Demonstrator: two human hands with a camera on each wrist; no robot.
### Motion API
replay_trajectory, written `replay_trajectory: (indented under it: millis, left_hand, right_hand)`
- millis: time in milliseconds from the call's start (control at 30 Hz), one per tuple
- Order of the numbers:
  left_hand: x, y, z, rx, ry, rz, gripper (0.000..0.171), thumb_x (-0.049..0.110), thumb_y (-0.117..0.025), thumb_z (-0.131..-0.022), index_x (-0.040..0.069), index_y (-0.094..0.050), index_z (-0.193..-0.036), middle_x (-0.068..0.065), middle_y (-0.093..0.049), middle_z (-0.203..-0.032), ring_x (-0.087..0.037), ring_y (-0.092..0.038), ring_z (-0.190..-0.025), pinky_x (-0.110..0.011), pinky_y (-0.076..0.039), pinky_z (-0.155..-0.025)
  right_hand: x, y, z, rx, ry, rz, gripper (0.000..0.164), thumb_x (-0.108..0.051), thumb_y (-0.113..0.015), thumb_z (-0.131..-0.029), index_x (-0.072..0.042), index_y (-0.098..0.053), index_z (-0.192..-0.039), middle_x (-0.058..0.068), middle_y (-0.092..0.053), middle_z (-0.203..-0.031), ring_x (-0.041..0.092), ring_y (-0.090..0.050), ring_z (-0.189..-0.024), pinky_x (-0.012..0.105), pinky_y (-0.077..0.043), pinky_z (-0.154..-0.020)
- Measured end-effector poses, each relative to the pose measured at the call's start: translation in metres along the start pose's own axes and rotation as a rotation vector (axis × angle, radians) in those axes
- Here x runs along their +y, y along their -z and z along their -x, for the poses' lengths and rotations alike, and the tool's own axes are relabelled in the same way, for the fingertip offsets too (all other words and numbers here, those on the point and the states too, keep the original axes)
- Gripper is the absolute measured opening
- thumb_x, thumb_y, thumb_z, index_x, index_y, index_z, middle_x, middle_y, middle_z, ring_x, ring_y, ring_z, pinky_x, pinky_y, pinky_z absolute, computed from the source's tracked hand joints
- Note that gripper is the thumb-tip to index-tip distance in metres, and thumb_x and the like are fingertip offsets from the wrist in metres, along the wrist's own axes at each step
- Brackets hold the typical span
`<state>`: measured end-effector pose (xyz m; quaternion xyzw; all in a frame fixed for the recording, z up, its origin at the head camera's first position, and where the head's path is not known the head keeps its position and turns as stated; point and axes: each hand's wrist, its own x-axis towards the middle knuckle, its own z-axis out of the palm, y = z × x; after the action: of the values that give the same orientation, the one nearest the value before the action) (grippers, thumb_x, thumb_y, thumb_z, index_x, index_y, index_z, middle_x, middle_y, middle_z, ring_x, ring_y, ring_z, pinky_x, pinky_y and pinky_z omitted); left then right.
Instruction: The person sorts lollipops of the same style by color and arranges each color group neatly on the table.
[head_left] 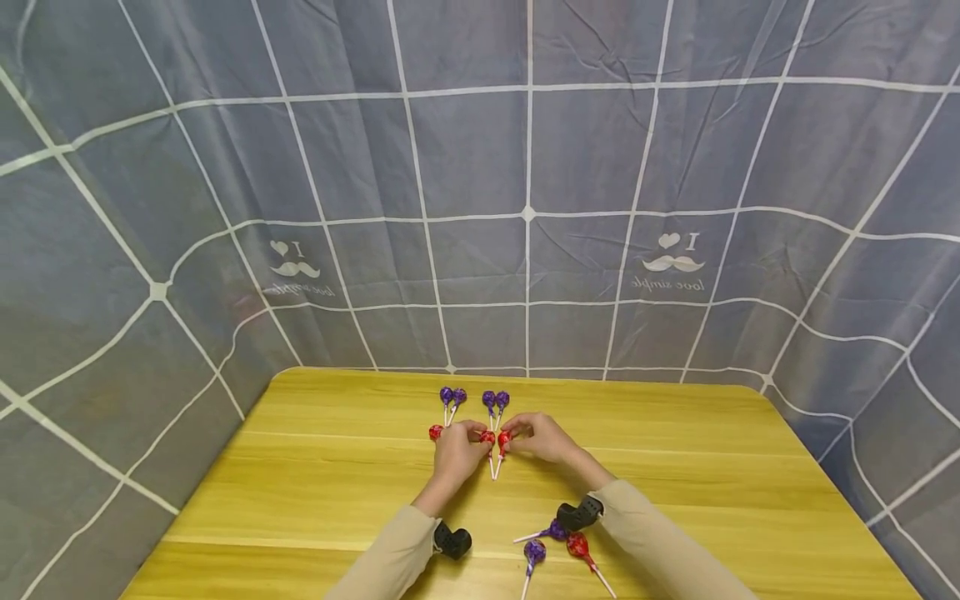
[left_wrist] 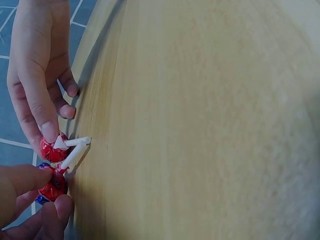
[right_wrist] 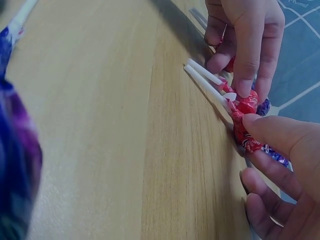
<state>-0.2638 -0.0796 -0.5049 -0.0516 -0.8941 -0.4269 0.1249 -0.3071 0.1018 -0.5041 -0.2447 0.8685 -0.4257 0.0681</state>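
Two red-wrapped lollipops lie side by side at the middle of the table, their white sticks meeting toward the near edge. My left hand pinches the left red lollipop by its wrapped head. The head of the right red lollipop is between the thumb and fingers of my right hand. Just beyond them lies a pair of purple lollipops. Left of these is another purple pair, with a red lollipop below it, partly hidden by my left hand.
Nearer me, beside the right forearm, lie a purple lollipop, a red lollipop and another purple one partly behind the black wrist camera. A grey checked curtain surrounds the wooden table at the back and sides.
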Motion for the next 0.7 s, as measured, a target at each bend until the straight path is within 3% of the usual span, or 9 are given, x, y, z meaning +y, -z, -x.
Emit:
replay_trajectory:
  millis: [267,700]
  left_hand:
    - [0.0004,0.0011,0.0026,0.009,-0.005,0.020,0.022,0.004,-0.078,-0.075,-0.001,-0.073,-0.095,-0.013,-0.074,-0.084,-0.024,-0.071,-0.076,-0.034,-0.054,-0.066]
    - [-0.0036,0.0014,0.0031,0.002,0.017,0.037,0.021,0.005,-0.078,-0.076,0.001,-0.072,-0.095,-0.014,-0.074,-0.084,-0.024,-0.071,-0.077,-0.035,-0.054,-0.066]
  right_hand:
    - [0.0005,-0.0003,0.0031,-0.003,0.027,0.003,0.024,-0.009,-0.073,-0.082,0.000,-0.069,-0.104,0.012,-0.071,-0.096,0.020,-0.064,-0.088,0.023,-0.048,-0.075]
    - [-0.0003,-0.0007,0.0023,-0.010,0.034,0.008,0.026,-0.011,-0.073,-0.082,-0.001,-0.069,-0.106,0.012,-0.071,-0.098,0.019,-0.063,-0.090,0.022,-0.047,-0.076]
